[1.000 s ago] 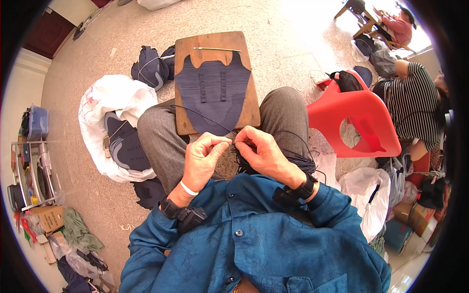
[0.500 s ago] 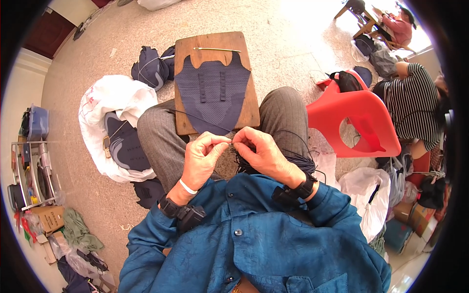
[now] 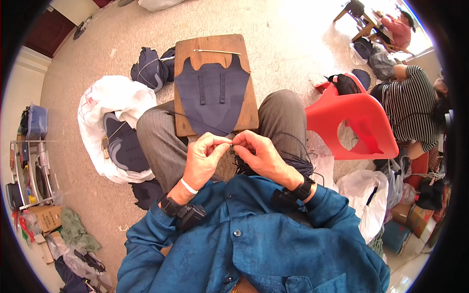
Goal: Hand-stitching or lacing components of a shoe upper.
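Note:
My left hand [image 3: 201,160] and my right hand [image 3: 262,155] meet above my lap, thumbs and forefingers pinched almost tip to tip. Both pinch a thin dark cord [image 3: 193,117], which runs from my left knee across to the fingertips. The bit between the fingers is too small to make out. A bundle of dark cords [image 3: 299,165] lies by my right thigh, partly behind the right hand. Just beyond the hands, a navy knit shoe upper [image 3: 213,88] lies flat on a wooden board [image 3: 215,42]. Above it rests a long, pale, large-eyed needle [image 3: 217,51].
Left of my knees, a white sack [image 3: 93,127] holds more navy uppers [image 3: 128,149]. A tied navy bundle [image 3: 148,68] lies beyond it. A red plastic chair [image 3: 349,119] stands at right, near a person in a striped top [image 3: 413,107]. White plastic bags [image 3: 361,195] sit below the chair.
Both hands keep the same pinch at nearly the same spot. The whole view has shifted very slightly.

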`<state>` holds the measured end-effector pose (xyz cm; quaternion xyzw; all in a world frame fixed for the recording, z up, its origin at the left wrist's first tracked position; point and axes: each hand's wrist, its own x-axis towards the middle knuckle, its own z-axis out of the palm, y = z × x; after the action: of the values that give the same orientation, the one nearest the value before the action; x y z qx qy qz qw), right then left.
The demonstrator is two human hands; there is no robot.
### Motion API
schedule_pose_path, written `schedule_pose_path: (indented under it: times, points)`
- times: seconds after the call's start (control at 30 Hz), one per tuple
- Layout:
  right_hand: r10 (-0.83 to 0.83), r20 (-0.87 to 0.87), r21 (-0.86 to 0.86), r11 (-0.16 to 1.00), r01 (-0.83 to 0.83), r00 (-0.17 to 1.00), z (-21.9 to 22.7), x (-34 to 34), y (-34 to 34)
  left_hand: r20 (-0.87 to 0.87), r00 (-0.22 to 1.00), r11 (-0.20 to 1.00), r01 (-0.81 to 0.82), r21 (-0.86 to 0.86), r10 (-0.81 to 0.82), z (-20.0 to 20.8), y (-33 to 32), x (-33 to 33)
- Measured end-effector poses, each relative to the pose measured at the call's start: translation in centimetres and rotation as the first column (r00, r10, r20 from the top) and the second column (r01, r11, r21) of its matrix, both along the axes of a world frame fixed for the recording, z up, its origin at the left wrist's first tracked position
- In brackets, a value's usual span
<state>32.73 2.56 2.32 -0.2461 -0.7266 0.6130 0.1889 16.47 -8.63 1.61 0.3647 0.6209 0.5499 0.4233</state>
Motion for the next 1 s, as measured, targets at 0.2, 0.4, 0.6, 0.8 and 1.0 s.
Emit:
schedule_pose_path:
  times: [0.2, 0.4, 0.6, 0.8, 1.0]
  points:
    - [0.048, 0.004, 0.077, 0.996, -0.048, 0.999, 0.6, -0.3, 0.4, 0.150, 0.987, 0.999, 0.052, -0.007, -0.050, -0.6, 0.0, -0.6]
    - [-0.146, -0.127, -0.562, 0.826, 0.050, 0.981, 3.6, -1.0, 2.3, 0.392, 0.915, 0.993, 0.056, 0.103, -0.093, 3.1, 2.3, -0.2]
    - [-0.295, -0.227, -0.732, 0.680, 0.037, 0.928, 8.0, -1.4, 4.9, 0.355, 0.815, 0.880, 0.471, 0.052, -0.457, 2.1, 2.5, 0.6]
    - [-0.434, -0.223, -0.729, 0.669, 0.147, 0.873, 6.4, 5.2, 9.6, 0.233, 0.918, 0.940, 0.339, -0.042, -0.321, 3.6, -1.3, -4.8]
    - [-0.645, -0.205, -0.709, 0.616, 0.343, 0.736, 3.1, 11.9, 13.8, 0.286, 0.909, 0.937, 0.338, -0.085, -0.302, 8.0, -4.3, -8.3]
